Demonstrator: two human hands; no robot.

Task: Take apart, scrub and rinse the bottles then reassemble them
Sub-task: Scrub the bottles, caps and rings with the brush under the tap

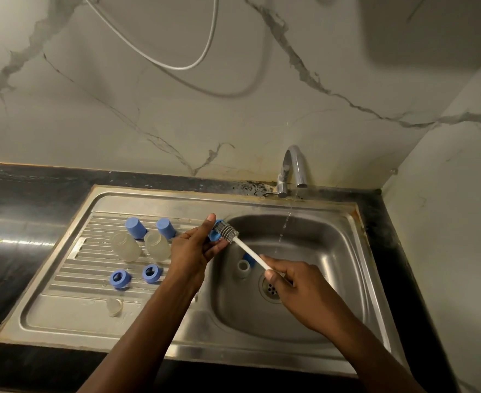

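My left hand holds a blue bottle part at the basin's left rim. My right hand grips the white handle of a bottle brush, whose grey bristle head presses against that blue part. On the draining board lie two clear bottle bodies, two blue caps, two blue collar rings and a small clear teat. Inside the basin lies another bottle part, grey with blue behind it.
A thin stream of water runs from the chrome tap into the steel sink, near the drain. Black counter surrounds the sink. A marble wall rises behind and at the right, with a hose hanging on it.
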